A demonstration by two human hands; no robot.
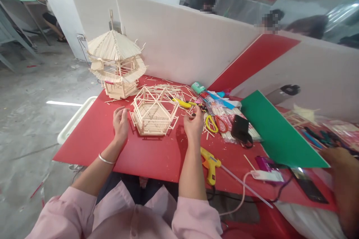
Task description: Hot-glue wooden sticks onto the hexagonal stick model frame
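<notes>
A six-sided frame of thin wooden sticks (155, 114), with a stick floor and crossed bars on top, stands on the red tabletop between my hands. My left hand (121, 123) is just left of it, fingers loosely bent and apart, with nothing visible in them. To its right, my right hand (194, 123) is raised with its fingers curled toward the thumb. Whether a small thing is pinched there is too unclear to tell. A yellow-handled tool (182, 103) lies behind the frame, close to the right fingers. Yellow-handled scissors (211, 123) are beside that hand.
A taller roofed stick pavilion (114, 63) stands at the back left. Loose sticks (165, 89) lie behind the frame. Rightward are a yellow glue gun (210, 162), bagged sticks (221, 110), a black box (240, 126), a green board (280, 130) and another person's arm (343, 179).
</notes>
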